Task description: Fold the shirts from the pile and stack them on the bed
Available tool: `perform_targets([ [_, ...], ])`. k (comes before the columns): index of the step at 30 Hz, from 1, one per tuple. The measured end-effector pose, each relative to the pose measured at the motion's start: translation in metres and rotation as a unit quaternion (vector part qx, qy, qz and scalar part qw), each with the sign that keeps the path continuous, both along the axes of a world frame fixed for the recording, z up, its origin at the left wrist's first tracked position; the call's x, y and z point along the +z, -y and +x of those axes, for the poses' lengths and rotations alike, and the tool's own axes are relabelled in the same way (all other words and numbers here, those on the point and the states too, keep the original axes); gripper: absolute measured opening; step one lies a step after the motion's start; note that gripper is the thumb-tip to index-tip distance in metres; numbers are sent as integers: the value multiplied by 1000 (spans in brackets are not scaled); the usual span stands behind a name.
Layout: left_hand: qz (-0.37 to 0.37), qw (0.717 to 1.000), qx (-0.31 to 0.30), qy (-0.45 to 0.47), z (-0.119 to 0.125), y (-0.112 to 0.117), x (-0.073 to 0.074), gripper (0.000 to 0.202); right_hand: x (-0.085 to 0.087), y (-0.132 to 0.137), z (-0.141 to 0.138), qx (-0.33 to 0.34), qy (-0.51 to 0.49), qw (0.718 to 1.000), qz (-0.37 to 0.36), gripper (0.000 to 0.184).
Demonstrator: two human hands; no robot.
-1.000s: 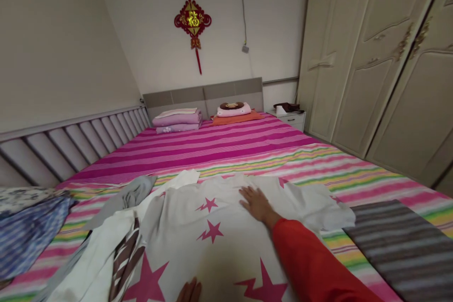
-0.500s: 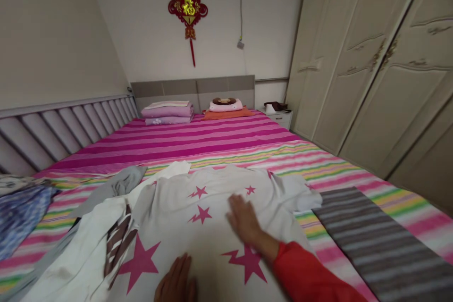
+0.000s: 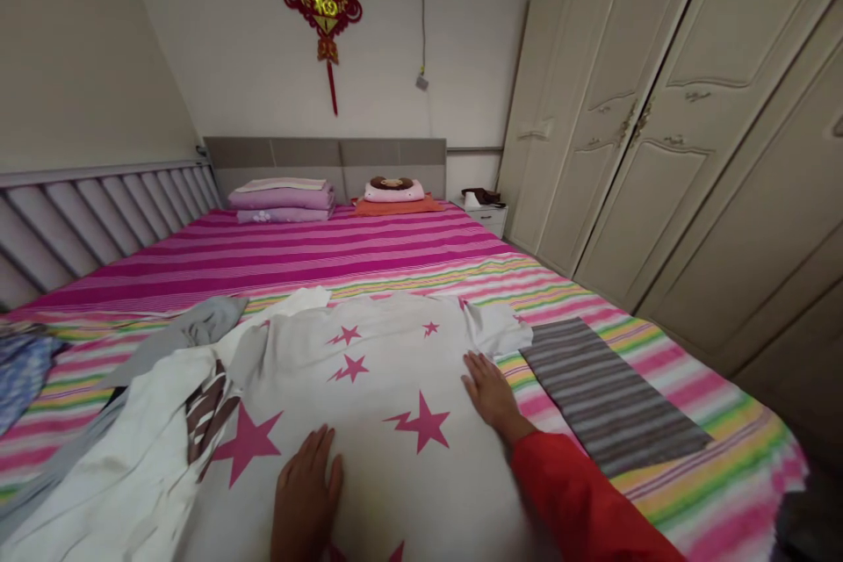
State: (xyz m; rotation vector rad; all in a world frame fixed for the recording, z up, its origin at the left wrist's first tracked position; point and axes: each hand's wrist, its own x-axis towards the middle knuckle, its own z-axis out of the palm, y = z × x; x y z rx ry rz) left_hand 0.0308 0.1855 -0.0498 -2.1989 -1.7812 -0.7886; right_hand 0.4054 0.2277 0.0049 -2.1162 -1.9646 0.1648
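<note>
A white garment with pink stars [image 3: 375,360] lies spread on the striped bed [image 3: 369,259]. My left hand [image 3: 304,492] rests flat on its near part, fingers stretched out. Flat on the garment's right edge lies my right hand [image 3: 491,393], in a red sleeve, close to a folded grey striped cloth [image 3: 609,395]. Neither hand holds anything.
A heap of clothes, grey [image 3: 190,329], white with brown stripes [image 3: 207,408] and blue [image 3: 23,369], lies at the left. Folded pink bedding [image 3: 283,200] and a pillow [image 3: 393,191] sit by the headboard. A cream wardrobe [image 3: 659,123] lines the right wall beside a nightstand [image 3: 486,215].
My right hand has slid from the garment's far middle back and out to its right edge. My left hand has come further onto the cloth. The view has shifted right.
</note>
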Motion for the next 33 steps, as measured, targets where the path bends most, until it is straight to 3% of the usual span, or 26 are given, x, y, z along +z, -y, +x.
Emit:
perform_targets([
  [3,8,1000,0,5,3,1,2,45,4,10,11,-63,30,998,-9,52],
  [6,4,1000,0,10,2,2,4,43,3,24,-11,-124,36,992,12,52],
  [9,-11,1000,2,16,0,2,6,42,-6,48,-37,-81,15,995,47,54],
  [11,-28,999,35,28,7,4,9,42,-15,65,-41,-63,7,997,39,55],
  [13,-41,995,81,48,30,9,15,43,-24,79,-35,-81,13,996,19,57],
  [15,-51,993,79,65,69,18,23,45,-28,88,-26,-101,28,994,14,59],
  [19,-105,984,-127,64,162,38,33,49,-27,91,-19,-118,40,992,27,58],
  [22,-133,969,-202,51,189,41,29,49,-24,91,-21,-113,36,993,27,57],
  [24,-131,972,-194,35,173,33,25,47,-24,91,-22,-111,34,993,36,57],
  [26,-112,982,-154,11,136,19,22,46,-25,91,-21,-112,33,992,45,57],
  [30,-91,994,-31,-47,28,-1,24,49,-26,91,-19,-112,29,992,48,56],
  [33,-97,992,42,-70,-51,3,28,54,-26,91,-21,-111,25,992,51,56],
])
